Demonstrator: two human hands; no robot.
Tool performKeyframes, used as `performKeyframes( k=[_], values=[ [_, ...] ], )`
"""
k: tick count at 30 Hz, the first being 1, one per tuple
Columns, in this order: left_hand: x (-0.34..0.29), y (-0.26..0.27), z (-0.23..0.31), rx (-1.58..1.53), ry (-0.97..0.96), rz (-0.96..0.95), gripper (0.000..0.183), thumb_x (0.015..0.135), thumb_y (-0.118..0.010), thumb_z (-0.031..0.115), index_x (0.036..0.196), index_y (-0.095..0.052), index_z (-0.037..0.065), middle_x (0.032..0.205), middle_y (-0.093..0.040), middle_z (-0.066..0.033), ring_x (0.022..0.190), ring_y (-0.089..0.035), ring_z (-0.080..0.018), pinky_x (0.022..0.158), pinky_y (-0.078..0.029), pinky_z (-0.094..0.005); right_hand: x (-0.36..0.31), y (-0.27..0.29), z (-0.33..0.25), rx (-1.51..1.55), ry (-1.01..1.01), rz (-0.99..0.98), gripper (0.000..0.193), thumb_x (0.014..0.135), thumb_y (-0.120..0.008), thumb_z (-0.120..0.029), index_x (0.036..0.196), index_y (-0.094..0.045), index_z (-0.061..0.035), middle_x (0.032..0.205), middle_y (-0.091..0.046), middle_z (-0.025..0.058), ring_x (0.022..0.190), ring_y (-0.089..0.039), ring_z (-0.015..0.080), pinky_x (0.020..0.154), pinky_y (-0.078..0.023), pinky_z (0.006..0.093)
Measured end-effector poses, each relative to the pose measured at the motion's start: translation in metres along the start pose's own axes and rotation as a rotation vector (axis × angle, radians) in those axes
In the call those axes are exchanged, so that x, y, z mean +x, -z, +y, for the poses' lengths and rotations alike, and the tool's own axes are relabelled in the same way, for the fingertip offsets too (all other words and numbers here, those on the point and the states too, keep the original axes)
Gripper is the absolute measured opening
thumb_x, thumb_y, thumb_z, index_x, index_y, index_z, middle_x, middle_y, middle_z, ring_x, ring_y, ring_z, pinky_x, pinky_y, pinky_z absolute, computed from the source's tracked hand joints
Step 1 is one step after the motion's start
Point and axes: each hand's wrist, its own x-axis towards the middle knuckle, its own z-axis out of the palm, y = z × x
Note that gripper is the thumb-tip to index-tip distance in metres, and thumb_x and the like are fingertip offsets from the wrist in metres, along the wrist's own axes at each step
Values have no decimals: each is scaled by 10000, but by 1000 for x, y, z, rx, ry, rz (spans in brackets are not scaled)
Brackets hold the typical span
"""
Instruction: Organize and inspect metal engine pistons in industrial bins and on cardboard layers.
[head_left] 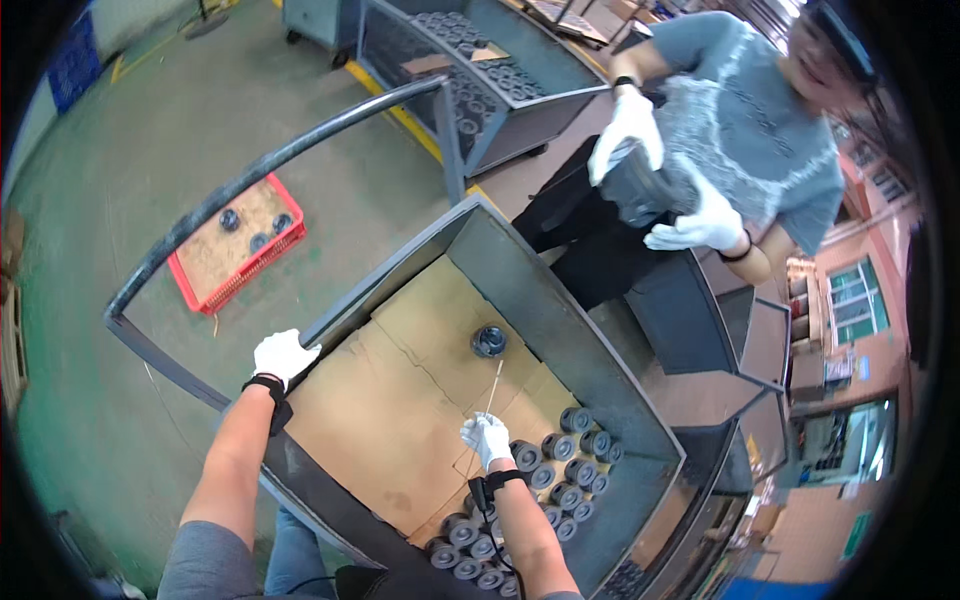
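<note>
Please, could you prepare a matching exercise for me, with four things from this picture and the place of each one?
Things
1. Rod
2. Red crate
3. Cardboard
4. Left grip

Places
A. At the edge of the cart
B. On the floor
C. In the right grip
D. Flat inside the cart

Pairs: 1-C, 2-B, 3-D, 4-A

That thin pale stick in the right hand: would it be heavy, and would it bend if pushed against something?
The thin pale stick is probably light, being so slender that the right hand alone holds it. It may be fairly stiff, as it looks straight toward its tip, but its thinness suggests a hard push might bend it.
</note>
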Motion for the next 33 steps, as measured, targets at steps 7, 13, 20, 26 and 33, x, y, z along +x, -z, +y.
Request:
performKeyframes(
  k=[7, 13, 20, 26, 33],
  values=[
    [9, -11, 1, 45, -50, 51, 426, 807, -636, 502, 904, -679, 90, 879, -705, -155, 859, -677, -343, 800, -522, -441, 105, 6, -28, -81, 127, 211, 245, 953, -527, -41, 1183, -600, -84, 884, -629, 53, 712, -639, 240, 635, -564, 409],
    [10, -19, -8, 43, -50, 50, 423, 798, -656, 500, 819, -655, 77, 798, -686, -152, 789, -673, -335, 733, -524, -439, 155, -12, -64, -888, 379, 352, 232, 880, -580, -138, 1055, -708, -56, 801, -655, 158, 651, -654, 307, 641, -548, 400],
    [9, -13, -4, -3, -95, 105, 376, 765, -695, 447, 790, -653, 74, 747, -668, -143, 758, -669, -324, 712, -524, -430, 214, -34, -100, -1266, 516, 561, 223, 860, -619, -223, 1020, -742, -128, 997, -680, 198, 932, -675, 353, 832, -532, 428],
    [10, -19, -2, 12, -126, 119, 348, 757, -708, 419, 749, -644, 76, 727, -658, -140, 708, -660, -331, 674, -526, -429, 233, -41, -108, -1330, 521, 584, 171, 843, -653, -181, 990, -735, -153, 1026, -690, 154, 934, -676, 346, 841, -536, 434],
    [12, -25, -7, 11, -157, 187, 354, 747, -730, 406, 710, -615, 74, 696, -644, -140, 691, -657, -331, 663, -527, -428, 231, -46, -102, -1290, 635, 635, 170, 834, -642, -178, 979, -728, -154, 991, -703, 135, 931, -672, 331, 816, -537, 432]
  ],
)
